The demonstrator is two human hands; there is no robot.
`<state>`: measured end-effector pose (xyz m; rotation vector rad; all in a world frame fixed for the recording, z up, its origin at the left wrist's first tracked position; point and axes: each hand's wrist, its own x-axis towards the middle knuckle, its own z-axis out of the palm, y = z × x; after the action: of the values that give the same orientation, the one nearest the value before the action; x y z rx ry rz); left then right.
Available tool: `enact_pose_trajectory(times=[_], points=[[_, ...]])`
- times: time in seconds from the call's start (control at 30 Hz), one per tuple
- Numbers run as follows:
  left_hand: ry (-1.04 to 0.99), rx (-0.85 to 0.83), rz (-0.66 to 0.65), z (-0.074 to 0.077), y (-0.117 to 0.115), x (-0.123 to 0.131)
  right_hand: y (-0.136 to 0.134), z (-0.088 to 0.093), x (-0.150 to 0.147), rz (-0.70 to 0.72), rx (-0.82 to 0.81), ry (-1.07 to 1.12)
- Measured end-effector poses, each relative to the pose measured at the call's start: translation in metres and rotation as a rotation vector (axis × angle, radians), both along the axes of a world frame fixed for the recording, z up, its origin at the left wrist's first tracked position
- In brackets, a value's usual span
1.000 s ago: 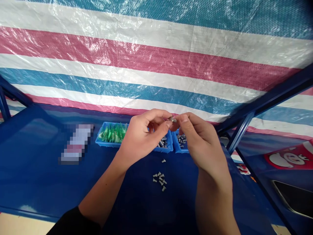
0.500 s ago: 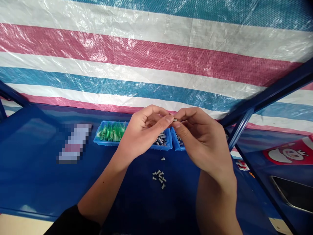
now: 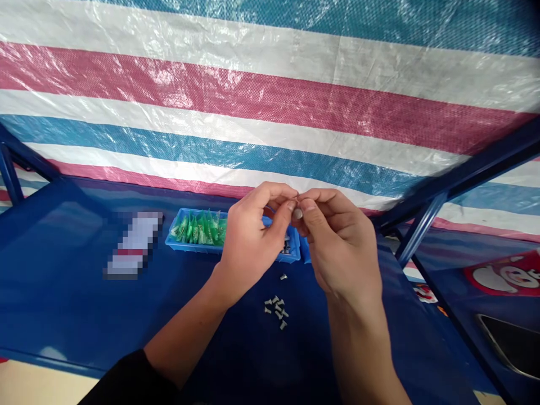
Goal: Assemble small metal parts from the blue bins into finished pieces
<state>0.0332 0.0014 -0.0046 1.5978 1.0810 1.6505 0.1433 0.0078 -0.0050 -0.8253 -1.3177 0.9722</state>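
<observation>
Above the blue shelf, my left hand (image 3: 257, 236) and my right hand (image 3: 343, 242) meet fingertip to fingertip, both closed in a pinch. Between them is a small metal screw (image 3: 297, 214), its round flat head facing me; the rest of it is hidden by the fingers. Beneath the hands, several loose screws (image 3: 278, 306) lie in a small cluster, with a single screw (image 3: 283, 277) a little farther back.
Behind my left hand stands a blue bin (image 3: 189, 246) holding green-tinted plastic packets (image 3: 198, 228). Dark and silvery metal parts (image 3: 287, 246) show in the bin section behind the hands. A blurred-out flat item (image 3: 135, 244) lies left; a dark-screened device (image 3: 510, 343) is at right.
The pinched screw has turned, so its round head now shows. My right hand has shifted left and rotated slightly, covering more of the right bin. The loose screws have stayed put.
</observation>
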Motion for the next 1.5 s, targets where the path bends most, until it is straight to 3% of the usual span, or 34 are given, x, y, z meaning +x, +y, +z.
enact_pose_trajectory(times=[0.13,0.2,0.37,0.57,0.73,0.87,0.97,1.1,1.33,1.43,1.5], points=[[-0.067,-0.239,-0.134,-0.001,0.004,-0.002,0.002,0.001,0.0,-0.254,0.14,-0.078],[-0.136,-0.351,-0.245,0.0,0.005,-0.004,0.002,0.001,0.002,-0.305,0.231,-0.123],[-0.275,-0.467,-0.427,0.003,0.006,-0.012,0.002,-0.003,0.002,-0.27,0.418,-0.225],[-0.313,-0.503,-0.483,0.006,0.005,-0.022,-0.001,-0.004,-0.002,-0.225,0.473,-0.197],[-0.3,-0.323,-0.417,0.006,0.006,-0.02,-0.001,0.003,0.003,-0.118,0.369,-0.199],[-0.051,-0.027,-0.174,0.007,0.001,-0.015,0.0,0.011,0.018,-0.108,0.215,-0.302],[0.121,0.114,-0.082,0.007,-0.002,-0.011,-0.002,0.017,0.027,-0.048,0.166,-0.422],[0.204,0.172,-0.085,0.006,-0.003,-0.012,-0.008,0.024,0.031,0.013,0.122,-0.515],[0.266,0.236,-0.065,0.007,-0.002,-0.015,-0.007,0.024,0.03,0.043,0.115,-0.485],[0.244,0.203,-0.087,0.008,-0.002,-0.016,-0.004,0.021,0.031,0.056,0.152,-0.469],[0.194,0.128,-0.172,0.008,-0.001,-0.017,-0.003,0.019,0.031,0.037,0.187,-0.468]])
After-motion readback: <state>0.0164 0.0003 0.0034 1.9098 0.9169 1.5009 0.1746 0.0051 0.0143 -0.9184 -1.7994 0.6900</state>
